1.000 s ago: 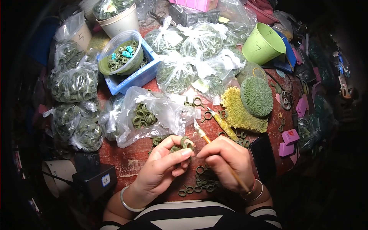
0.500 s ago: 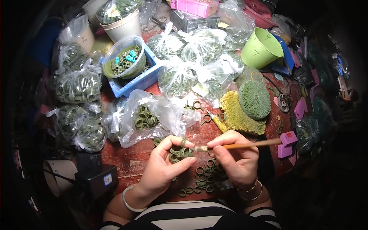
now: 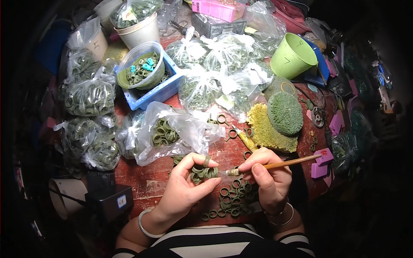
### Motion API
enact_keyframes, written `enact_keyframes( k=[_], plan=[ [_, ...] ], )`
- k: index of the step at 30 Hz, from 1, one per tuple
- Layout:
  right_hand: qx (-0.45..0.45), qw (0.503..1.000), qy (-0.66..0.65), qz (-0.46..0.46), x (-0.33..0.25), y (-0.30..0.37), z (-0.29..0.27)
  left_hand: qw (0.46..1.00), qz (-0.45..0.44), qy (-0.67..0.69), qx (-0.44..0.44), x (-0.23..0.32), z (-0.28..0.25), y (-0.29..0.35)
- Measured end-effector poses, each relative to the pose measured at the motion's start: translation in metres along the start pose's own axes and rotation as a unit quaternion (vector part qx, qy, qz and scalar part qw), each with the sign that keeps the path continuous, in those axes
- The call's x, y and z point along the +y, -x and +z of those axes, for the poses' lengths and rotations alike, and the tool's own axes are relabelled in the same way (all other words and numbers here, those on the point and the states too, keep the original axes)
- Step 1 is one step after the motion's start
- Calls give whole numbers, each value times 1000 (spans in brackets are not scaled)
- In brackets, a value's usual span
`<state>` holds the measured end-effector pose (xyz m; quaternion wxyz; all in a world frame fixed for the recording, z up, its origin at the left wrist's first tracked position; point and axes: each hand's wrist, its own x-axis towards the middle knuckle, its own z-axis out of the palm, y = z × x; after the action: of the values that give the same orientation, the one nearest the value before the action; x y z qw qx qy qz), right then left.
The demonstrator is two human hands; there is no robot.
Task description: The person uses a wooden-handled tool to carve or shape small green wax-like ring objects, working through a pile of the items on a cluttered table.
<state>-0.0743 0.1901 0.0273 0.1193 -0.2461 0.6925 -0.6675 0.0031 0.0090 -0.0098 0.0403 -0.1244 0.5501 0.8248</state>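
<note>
My left hand (image 3: 184, 180) is closed round a bunch of dark green rings (image 3: 204, 173), with one ring looped at the forefinger. Between the fingers and thumb of my right hand (image 3: 270, 178) is a slim wooden-handled knife (image 3: 294, 161). Its front end is wrapped in pale tape, and a short thin blade points left at the bunch, very close to it; whether it touches a ring I cannot tell. Below and between my hands lies a pile of loose green rings (image 3: 232, 198) on the red worn table (image 3: 146, 191).
An opened clear bag (image 3: 176, 139) of rings lies beyond my left hand. Tied bags (image 3: 88, 96) stand left and behind. A blue basket (image 3: 150, 99) holds a round tub (image 3: 140, 71). Right are a yellow sponge (image 3: 258, 120), green round pad (image 3: 285, 112), green bucket (image 3: 292, 56) and pink blocks (image 3: 320, 163).
My right hand has shifted slightly right and its fingers have changed position on the handle. The knife's tip has drawn back from the rings. My left hand has barely moved.
</note>
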Motion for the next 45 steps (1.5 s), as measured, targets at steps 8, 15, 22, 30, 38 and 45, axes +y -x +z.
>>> enact_keyframes(
  k=[8,15,22,30,38,45],
  plan=[
    [-1,999,18,-40,-1,-1,1,1000,-17,23,2,2,3,1],
    [-26,995,45,-83,4,-2,-3,999,-21,32,-4,3,2,1],
    [48,997,34,-58,-1,4,7,989,-68,126,36,8,2,2],
    [-182,928,301,-124,18,-5,16,957,-89,277,5,15,-2,2],
    [-236,847,447,-163,25,-3,16,964,-85,252,11,12,-3,-1],
    [-152,879,413,-183,11,-6,14,960,-109,255,27,6,-7,-1]
  ],
)
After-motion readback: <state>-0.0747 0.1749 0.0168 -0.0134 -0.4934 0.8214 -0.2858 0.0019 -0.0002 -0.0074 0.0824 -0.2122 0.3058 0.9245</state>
